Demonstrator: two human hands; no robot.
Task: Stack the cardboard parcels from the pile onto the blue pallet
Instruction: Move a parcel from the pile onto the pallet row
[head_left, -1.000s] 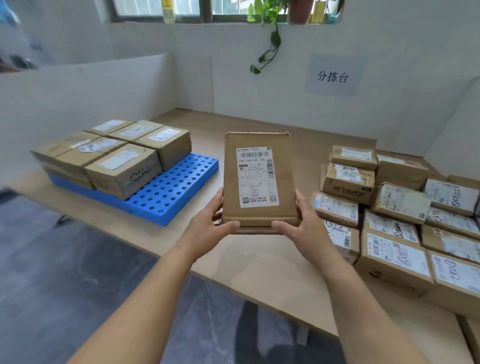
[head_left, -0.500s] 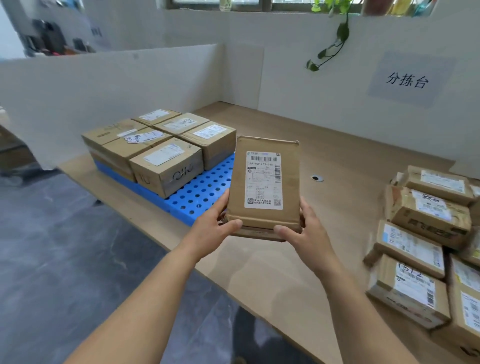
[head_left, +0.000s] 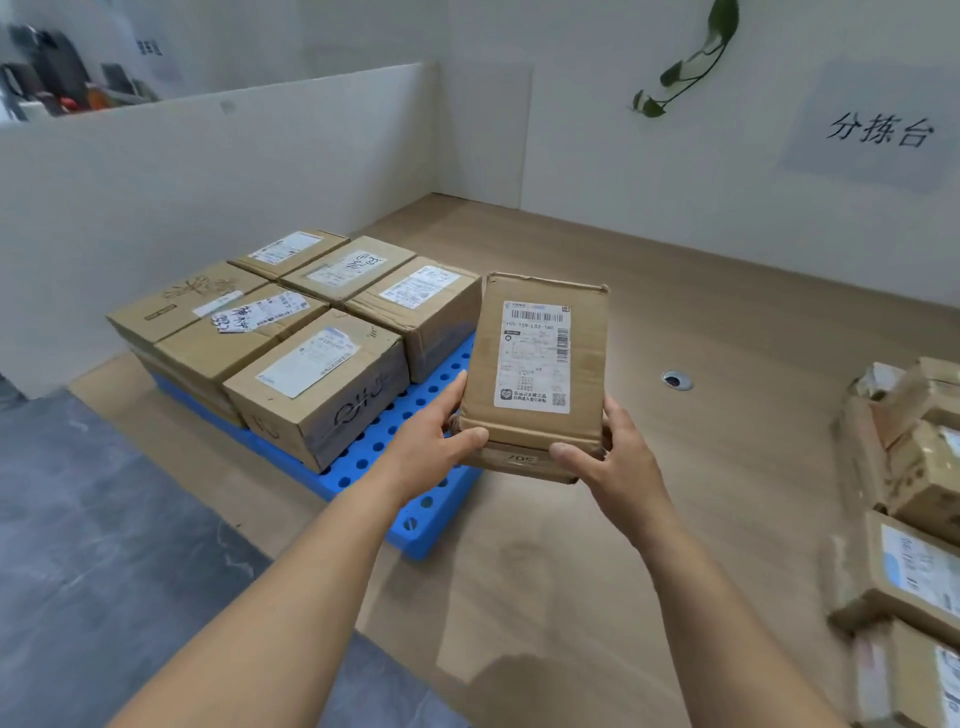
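Note:
I hold a flat cardboard parcel with a white shipping label facing up, tilted toward me. My left hand grips its near left corner and my right hand grips its near right corner. The parcel hovers over the right end of the blue perforated pallet. Several labelled parcels stand packed on the pallet's left and far part. The pile of parcels lies at the right edge of the wooden table.
The wooden table carries a round cable hole right of the held parcel. White partition walls close the left and back. Grey floor lies below the table's near edge.
Both hands have carried the parcel left, from beside the pile to over the pallet's right end. My view has turned left, so the pile has slid toward the right edge.

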